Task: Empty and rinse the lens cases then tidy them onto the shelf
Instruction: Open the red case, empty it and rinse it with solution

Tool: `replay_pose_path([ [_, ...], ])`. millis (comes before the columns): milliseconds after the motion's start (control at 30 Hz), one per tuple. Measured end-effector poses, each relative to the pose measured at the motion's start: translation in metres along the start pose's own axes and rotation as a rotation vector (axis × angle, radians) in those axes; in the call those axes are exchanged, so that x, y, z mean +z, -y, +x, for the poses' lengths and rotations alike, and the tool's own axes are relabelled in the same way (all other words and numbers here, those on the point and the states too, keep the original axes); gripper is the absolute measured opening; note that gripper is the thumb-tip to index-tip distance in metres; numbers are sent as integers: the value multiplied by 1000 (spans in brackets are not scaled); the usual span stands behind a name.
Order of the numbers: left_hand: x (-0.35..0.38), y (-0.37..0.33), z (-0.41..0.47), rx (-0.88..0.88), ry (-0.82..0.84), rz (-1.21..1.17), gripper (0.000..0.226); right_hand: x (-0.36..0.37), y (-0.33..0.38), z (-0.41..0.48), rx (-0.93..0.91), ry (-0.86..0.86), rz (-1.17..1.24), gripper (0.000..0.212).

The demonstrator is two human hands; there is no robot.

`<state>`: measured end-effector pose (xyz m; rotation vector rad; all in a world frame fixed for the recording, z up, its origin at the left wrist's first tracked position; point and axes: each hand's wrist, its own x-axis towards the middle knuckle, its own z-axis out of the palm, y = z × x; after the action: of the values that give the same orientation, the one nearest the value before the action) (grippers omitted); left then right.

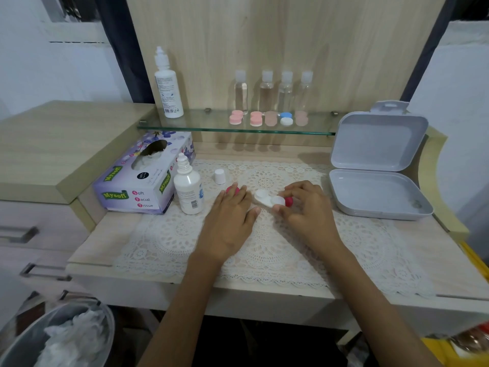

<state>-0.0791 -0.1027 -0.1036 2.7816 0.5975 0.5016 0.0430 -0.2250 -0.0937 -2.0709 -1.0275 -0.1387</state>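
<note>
Lens case (267, 198), white, lies on the lace mat (264, 250) between my hands. My right hand (304, 210) has its fingers curled and pinches a red cap (289, 201) right at the case's right end. My left hand (229, 217) lies flat, its fairly straight fingers resting on a pink cap (232, 190) and the thumb close to the case's left end. Just left of that hand stands a small solution bottle (188, 188), with its white cap (220, 176) off and upright beside it. Five more cases (256, 119) sit in a row on the glass shelf (190, 126) behind.
</note>
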Motion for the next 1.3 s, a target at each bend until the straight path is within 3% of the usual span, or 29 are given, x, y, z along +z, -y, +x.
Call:
replay_pose_path([
  [300,-1,1,0,-12,11,-3,53,-13,3,9,-7,-79,53,24],
  [800,0,3,0,-20,15,-26,53,-75,-52,12,251,-287,-77,24],
  [1300,1,3,0,-30,18,-47,54,-87,-78,-1,112,-306,-186,29],
])
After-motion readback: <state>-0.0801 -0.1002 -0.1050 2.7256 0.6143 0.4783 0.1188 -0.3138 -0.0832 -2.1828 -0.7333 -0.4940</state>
